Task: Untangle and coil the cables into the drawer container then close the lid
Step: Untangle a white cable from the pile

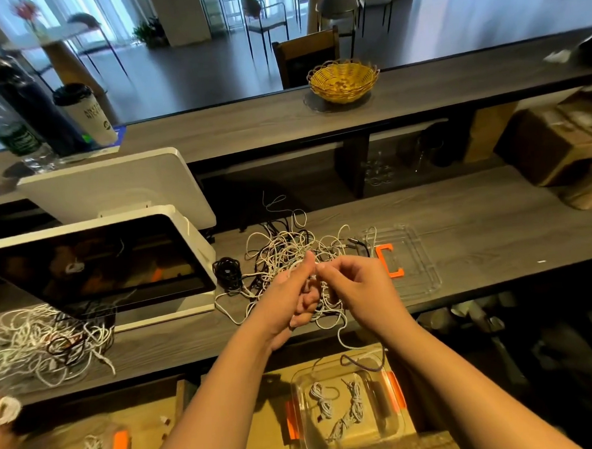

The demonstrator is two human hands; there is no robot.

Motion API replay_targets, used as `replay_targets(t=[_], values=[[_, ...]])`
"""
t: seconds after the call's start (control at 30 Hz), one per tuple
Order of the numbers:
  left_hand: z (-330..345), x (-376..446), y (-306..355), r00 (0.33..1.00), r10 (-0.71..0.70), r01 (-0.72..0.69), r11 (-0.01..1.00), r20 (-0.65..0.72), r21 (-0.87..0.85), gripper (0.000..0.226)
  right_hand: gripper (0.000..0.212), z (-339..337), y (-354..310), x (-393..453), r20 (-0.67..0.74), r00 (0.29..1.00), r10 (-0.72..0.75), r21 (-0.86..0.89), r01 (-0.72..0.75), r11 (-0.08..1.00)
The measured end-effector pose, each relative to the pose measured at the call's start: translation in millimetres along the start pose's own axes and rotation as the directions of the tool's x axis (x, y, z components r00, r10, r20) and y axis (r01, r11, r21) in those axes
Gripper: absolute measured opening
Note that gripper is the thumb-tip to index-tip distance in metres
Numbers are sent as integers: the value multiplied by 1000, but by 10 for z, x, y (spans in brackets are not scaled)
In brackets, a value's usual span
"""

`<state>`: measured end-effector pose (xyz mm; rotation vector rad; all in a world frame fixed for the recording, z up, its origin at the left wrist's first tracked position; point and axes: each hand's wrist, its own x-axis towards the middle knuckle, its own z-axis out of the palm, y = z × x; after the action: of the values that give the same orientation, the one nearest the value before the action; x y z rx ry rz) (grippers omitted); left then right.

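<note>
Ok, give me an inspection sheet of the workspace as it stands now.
Surface: grey wood counter.
Job's things: clear container below the counter edge, open, three coiled cables inside; lid lies on the counter, orange clip.
Clutter: touchscreen left; second tangle far left.
Hands: left hand and right hand both pinch a white cable.
Cables: main tangle, white and black, behind the hands.
Surroundings: basket, cup on the upper shelf.

dark lettering on the white paper cup [90,115], green label on the plastic bottle [17,137], both too blurred to read
</note>
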<state>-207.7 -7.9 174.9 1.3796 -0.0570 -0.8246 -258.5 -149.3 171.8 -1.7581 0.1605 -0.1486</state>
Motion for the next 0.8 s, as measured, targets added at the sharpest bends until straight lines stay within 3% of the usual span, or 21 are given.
replay_targets(t=[0.13, 0.23, 0.43, 0.53, 0.6, 0.8], values=[[57, -13, -37, 987, 128, -115, 986, -98, 122, 58, 35, -4, 9, -28, 23, 998, 51, -26, -50, 998], [93, -50, -47, 978, 178, -168, 981, -110, 95, 59, 35, 25, -6, -80, 140, 984, 106, -76, -96, 992], [115, -56, -104, 936, 225, -215, 974, -270, 66, 69, 26, 94, -83, -122, 275, 941, 199, 78, -228, 971], [112, -35, -60, 924, 165, -230, 960, -345, -158, 74, 30, 148, -20, -134, 243, 956, 162, -50, -154, 987], [79, -21, -5, 929, 147, -268, 899, -338, -347, 75, 34, 164, 49, -137, 196, 971, 138, -149, -109, 983], [44, -23, 47, 912, 156, -321, 848, -380, -423, 70, 37, 175, 129, -209, 161, 983, 93, -193, -61, 979]])
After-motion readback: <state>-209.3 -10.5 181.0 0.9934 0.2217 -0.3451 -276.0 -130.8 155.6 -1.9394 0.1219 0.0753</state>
